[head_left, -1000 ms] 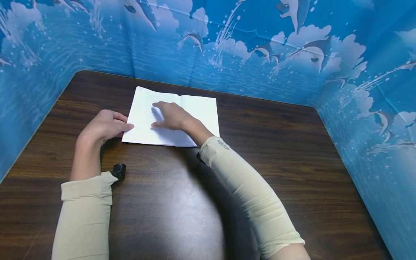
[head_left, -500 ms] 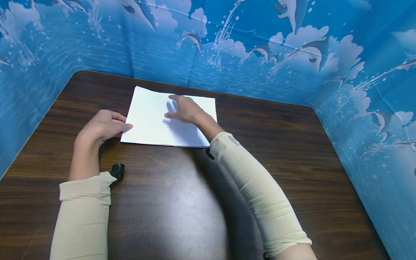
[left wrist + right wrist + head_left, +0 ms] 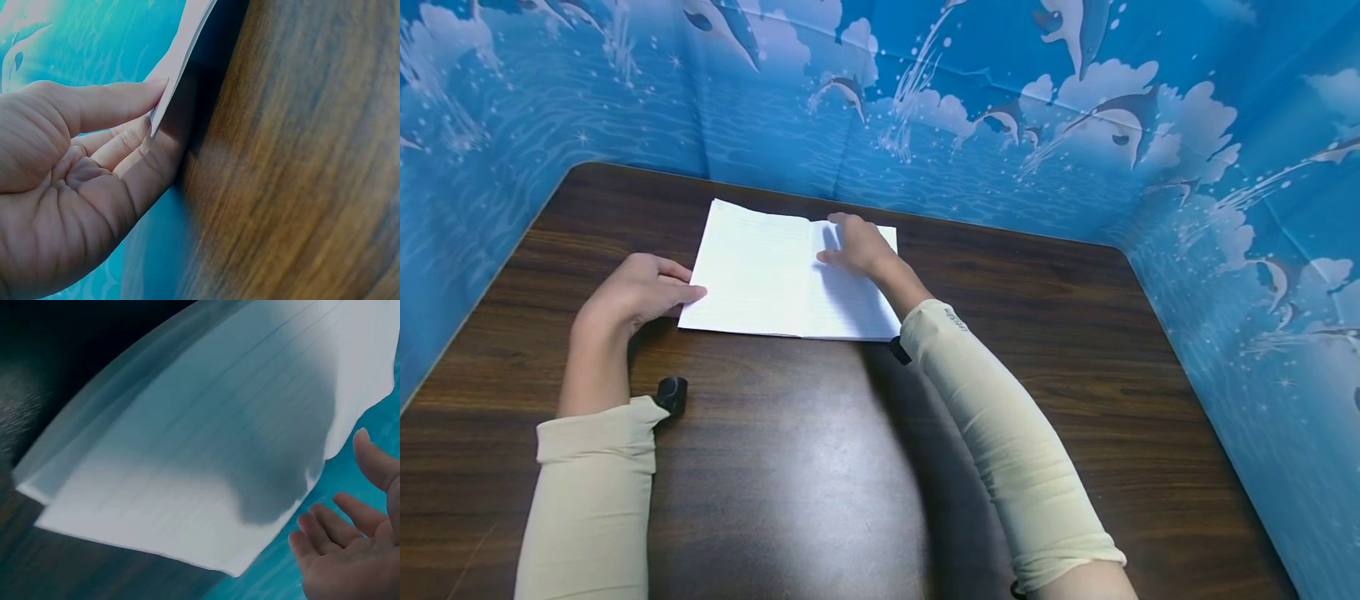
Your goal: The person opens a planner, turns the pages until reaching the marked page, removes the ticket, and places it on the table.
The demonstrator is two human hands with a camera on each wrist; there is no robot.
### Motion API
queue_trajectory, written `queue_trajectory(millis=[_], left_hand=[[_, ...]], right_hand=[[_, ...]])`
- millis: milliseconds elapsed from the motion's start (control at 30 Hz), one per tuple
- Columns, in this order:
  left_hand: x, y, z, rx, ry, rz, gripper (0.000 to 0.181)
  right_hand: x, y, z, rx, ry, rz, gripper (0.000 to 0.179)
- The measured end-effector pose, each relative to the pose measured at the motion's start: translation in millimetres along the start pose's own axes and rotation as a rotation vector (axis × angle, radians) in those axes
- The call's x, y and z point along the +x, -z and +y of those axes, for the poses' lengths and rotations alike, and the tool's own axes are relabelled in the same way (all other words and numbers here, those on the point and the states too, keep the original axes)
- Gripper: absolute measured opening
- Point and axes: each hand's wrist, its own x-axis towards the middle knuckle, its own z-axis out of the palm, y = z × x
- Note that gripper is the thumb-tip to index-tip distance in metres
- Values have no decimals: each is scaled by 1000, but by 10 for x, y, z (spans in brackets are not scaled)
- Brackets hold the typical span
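Observation:
An open notebook with white lined pages [image 3: 752, 275] lies toward the back of the table, its centre fold visible in the head view. My left hand [image 3: 636, 287] pinches its left edge, thumb on top and fingers underneath; in the left wrist view the thumb [image 3: 125, 103] presses on the page edge [image 3: 181, 59], which stands a little off the wood. Above the right-hand page is my right hand [image 3: 861, 244], fingers spread and relaxed, casting a shadow on the paper. The right wrist view shows its fingers [image 3: 331, 528] apart from the page [image 3: 137, 525], holding nothing.
A dark wood-grain table [image 3: 775, 467] carries the notebook. Blue curtains [image 3: 925, 108] printed with dolphins stand along its back and sides. A small black device [image 3: 672, 395] sits at the left sleeve's cuff.
My right hand has moved rightward over the notebook, from the left page across the fold to above the right page. The left hand keeps its pinch on the left edge.

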Motion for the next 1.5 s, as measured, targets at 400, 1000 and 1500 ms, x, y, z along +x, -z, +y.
queue_trajectory(millis=[400,1000,1500], left_hand=[[13,-35,6,-4,-5,6,59],[-19,-11,30,10,-9,15,58],[-4,-27,8,3,6,19,57]], right_hand=[[-48,7,349,44,-220,32,76],[-57,-5,460,-57,-324,107,67],[-31,-37,542,72,-226,221,72]])
